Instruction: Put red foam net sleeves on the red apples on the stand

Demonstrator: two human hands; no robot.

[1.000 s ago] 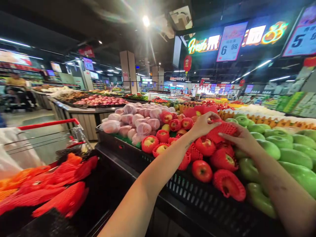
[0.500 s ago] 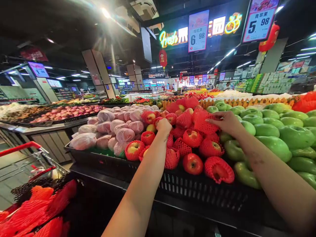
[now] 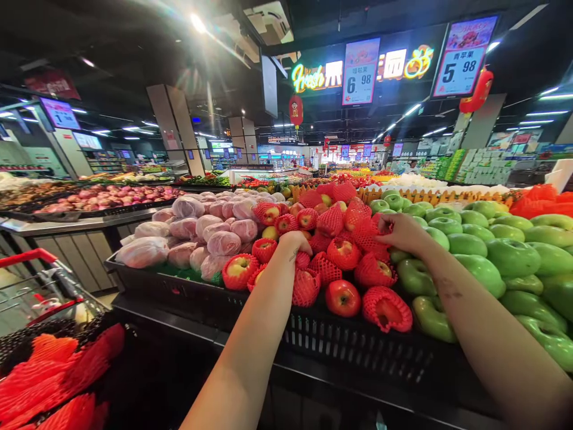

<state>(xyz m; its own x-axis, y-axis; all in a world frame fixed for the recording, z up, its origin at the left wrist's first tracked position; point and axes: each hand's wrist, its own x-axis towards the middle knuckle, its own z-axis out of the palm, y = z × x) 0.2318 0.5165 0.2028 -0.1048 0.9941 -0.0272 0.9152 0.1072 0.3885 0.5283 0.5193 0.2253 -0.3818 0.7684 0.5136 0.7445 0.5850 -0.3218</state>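
My left hand (image 3: 294,241) reaches over a pile of red apples in red foam nets (image 3: 344,254), its fingers curled down onto an apple that the hand mostly hides. My right hand (image 3: 401,232) is further right, at the border with the green apples (image 3: 483,272). It pinches a loose red foam net (image 3: 366,232) that lies over the pile. One bare red apple (image 3: 342,297) sits at the front of the black slotted crate (image 3: 358,346) that holds the fruit.
Pink-wrapped fruit (image 3: 224,242) fills the crate's left part. A trolley with a red handle (image 3: 27,258) stands at the lower left, holding a heap of red foam nets (image 3: 54,370). Price signs (image 3: 360,71) hang overhead. More produce stands stretch behind.
My left hand left the net it shared with my right hand, moved left and dropped onto the netted apples. My right hand kept the net. The view swung right.
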